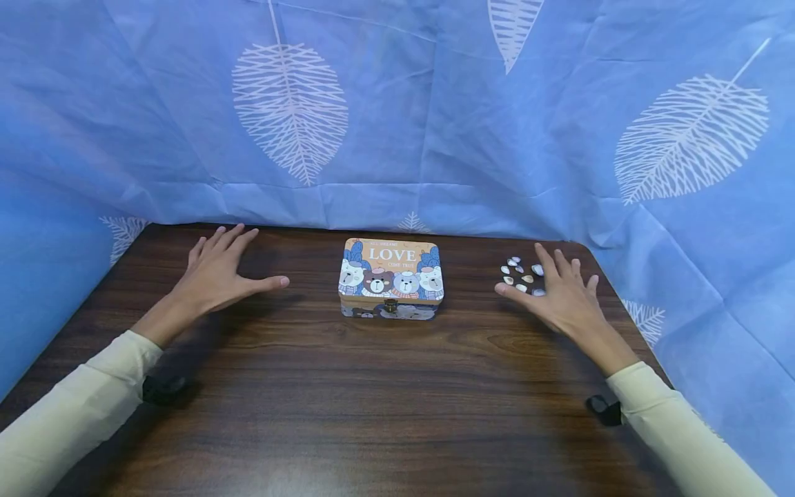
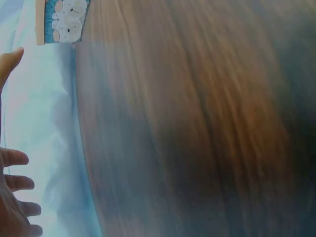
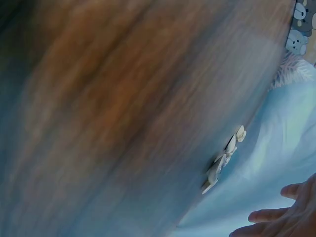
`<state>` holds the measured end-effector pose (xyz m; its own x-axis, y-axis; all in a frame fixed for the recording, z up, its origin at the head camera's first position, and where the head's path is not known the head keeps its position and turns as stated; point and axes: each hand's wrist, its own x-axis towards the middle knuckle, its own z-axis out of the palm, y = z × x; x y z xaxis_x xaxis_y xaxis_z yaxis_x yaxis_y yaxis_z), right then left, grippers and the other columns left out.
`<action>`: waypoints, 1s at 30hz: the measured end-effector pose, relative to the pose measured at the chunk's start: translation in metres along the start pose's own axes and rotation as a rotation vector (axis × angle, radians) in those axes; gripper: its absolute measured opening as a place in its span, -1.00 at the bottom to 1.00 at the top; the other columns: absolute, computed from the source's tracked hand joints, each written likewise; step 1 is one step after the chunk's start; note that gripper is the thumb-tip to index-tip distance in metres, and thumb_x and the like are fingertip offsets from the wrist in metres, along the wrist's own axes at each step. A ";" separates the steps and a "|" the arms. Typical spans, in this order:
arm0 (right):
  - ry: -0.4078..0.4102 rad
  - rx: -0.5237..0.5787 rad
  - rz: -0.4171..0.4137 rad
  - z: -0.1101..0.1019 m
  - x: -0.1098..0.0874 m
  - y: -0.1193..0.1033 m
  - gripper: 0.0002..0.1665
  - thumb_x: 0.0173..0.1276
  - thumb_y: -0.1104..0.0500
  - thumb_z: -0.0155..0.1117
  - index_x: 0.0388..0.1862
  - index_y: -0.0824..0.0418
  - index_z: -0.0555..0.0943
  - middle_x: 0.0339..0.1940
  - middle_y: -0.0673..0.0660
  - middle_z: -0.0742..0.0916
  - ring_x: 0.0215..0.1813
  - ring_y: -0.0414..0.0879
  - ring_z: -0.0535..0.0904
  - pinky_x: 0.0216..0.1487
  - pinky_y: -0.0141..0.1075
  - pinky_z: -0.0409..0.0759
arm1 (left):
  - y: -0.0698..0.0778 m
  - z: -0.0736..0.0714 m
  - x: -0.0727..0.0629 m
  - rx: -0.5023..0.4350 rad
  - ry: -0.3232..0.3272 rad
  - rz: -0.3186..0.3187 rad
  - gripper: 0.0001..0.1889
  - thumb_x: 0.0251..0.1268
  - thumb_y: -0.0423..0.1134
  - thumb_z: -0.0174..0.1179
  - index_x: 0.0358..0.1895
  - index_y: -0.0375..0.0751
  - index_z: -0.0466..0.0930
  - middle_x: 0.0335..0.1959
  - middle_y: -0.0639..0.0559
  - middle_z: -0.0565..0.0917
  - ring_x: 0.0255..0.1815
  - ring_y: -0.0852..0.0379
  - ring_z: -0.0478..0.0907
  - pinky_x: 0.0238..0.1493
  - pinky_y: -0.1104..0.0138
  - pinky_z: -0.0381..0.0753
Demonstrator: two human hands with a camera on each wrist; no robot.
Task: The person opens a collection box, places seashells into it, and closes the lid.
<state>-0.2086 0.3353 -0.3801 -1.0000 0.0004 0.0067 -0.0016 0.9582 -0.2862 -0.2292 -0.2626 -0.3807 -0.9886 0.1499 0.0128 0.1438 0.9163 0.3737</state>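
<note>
A small rectangular box (image 1: 391, 279) with bear pictures, the word LOVE on its lid and a metal clasp on its front stands closed at the middle back of the table. To its left, my left hand (image 1: 217, 269) is held with fingers spread and nothing in it; the left wrist view shows its fingers (image 2: 19, 182) and the box's end (image 2: 66, 22). On the right, several small pale seashells (image 1: 509, 280) lie loosely grouped on the table. My right hand (image 1: 565, 293) hovers beside them, fingers spread, thumb overlapping the group's near side. In the right wrist view the shells (image 3: 224, 158) appear apart from the fingers.
The dark wood-grain table (image 1: 373, 407) ends at the back against a hanging blue cloth (image 1: 397, 103) with white leaf prints. Dark wrist cameras are strapped under both pale sleeves (image 1: 81, 407).
</note>
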 end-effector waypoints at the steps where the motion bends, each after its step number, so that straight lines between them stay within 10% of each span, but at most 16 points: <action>1: -0.004 0.003 0.001 0.000 -0.001 -0.001 0.57 0.38 -0.78 0.18 0.96 0.03 -0.25 0.87 0.61 -0.03 0.78 0.79 -0.24 0.62 0.79 -0.34 | 0.002 0.001 0.000 -0.007 0.000 0.009 0.36 0.26 0.63 0.36 0.88 -0.18 0.02 0.90 -0.37 -0.04 0.90 -0.54 -0.22 0.78 -0.54 -0.33; 22: -0.064 0.030 -0.003 0.006 -0.011 -0.031 0.51 0.40 -0.82 0.08 0.96 0.07 -0.07 0.80 0.55 0.28 0.67 0.62 0.36 0.41 0.64 0.48 | 0.048 0.023 -0.004 -0.083 0.037 0.206 0.02 0.46 0.36 0.42 0.77 -0.19 0.35 0.83 -0.29 0.26 0.87 -0.39 0.10 0.78 -0.50 0.04; 30: -0.088 0.077 -0.037 0.011 -0.016 -0.043 0.48 0.44 -0.81 0.06 0.96 0.04 -0.10 0.85 0.51 0.23 0.74 0.59 0.29 0.52 0.65 0.39 | 0.065 0.031 -0.006 -0.107 0.082 0.287 -0.05 0.43 0.25 0.52 0.72 -0.17 0.44 0.78 -0.27 0.38 0.81 -0.39 0.26 0.76 -0.43 0.20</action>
<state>-0.1927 0.2910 -0.3782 -0.9960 -0.0624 -0.0644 -0.0352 0.9323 -0.3599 -0.2128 -0.1923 -0.3857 -0.9091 0.3625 0.2055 0.4167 0.7957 0.4396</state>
